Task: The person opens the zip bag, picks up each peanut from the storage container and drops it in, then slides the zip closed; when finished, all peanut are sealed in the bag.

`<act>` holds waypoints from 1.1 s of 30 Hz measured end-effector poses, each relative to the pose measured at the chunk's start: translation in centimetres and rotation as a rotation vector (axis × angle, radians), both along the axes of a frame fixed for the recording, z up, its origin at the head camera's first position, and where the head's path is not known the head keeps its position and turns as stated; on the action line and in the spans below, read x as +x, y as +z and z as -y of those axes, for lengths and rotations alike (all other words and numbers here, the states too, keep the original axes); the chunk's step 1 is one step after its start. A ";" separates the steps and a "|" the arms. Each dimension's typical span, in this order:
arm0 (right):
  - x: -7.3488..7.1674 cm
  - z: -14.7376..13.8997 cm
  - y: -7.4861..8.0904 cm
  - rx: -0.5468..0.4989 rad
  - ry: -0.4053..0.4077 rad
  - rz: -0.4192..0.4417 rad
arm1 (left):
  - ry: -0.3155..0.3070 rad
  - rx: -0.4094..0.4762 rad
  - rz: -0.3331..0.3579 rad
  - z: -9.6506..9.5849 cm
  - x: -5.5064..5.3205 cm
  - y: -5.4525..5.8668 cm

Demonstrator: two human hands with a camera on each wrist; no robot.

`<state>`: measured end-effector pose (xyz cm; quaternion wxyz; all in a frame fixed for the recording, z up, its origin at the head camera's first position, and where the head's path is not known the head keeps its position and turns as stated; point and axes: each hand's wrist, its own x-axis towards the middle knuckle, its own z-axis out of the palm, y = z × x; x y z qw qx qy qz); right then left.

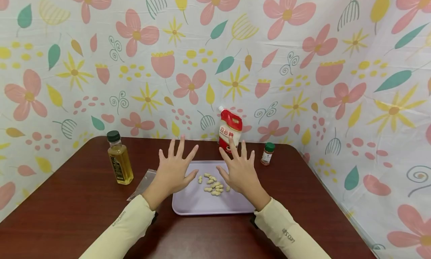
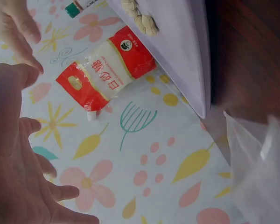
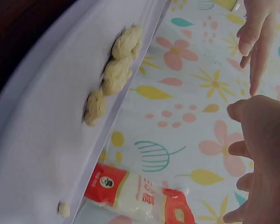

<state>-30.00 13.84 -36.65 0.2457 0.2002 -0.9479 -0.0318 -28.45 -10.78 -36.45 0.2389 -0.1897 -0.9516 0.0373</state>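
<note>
Both hands are raised over a pale purple tray [image 1: 188, 204], fingers spread and holding nothing. My left hand [image 1: 174, 172] is above the tray's left side, and my right hand [image 1: 241, 173] above its right side. Between them, several unshelled peanuts [image 1: 215, 185] lie loosely grouped on the tray. In the left wrist view the left hand [image 2: 18, 154] shows at the left edge, its fingers apart. The right wrist view has the right hand [image 3: 266, 149] at the right edge, with peanuts [image 3: 116, 74] on the tray at left.
Left of the tray lie a clear plastic bag [image 1: 143, 184] and, farther out, an oil bottle [image 1: 120, 160] with a dark cap. Behind the tray stands a red and white sugar pouch [image 1: 230, 130]. A green-capped spice jar [image 1: 267, 154] is at right. A flowered curtain surrounds the table [image 1: 67, 199].
</note>
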 end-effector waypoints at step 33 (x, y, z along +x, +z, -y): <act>2.0 2.6 -0.3 -0.120 0.174 0.107 | 0.119 0.513 0.476 9.8 -0.3 -1.1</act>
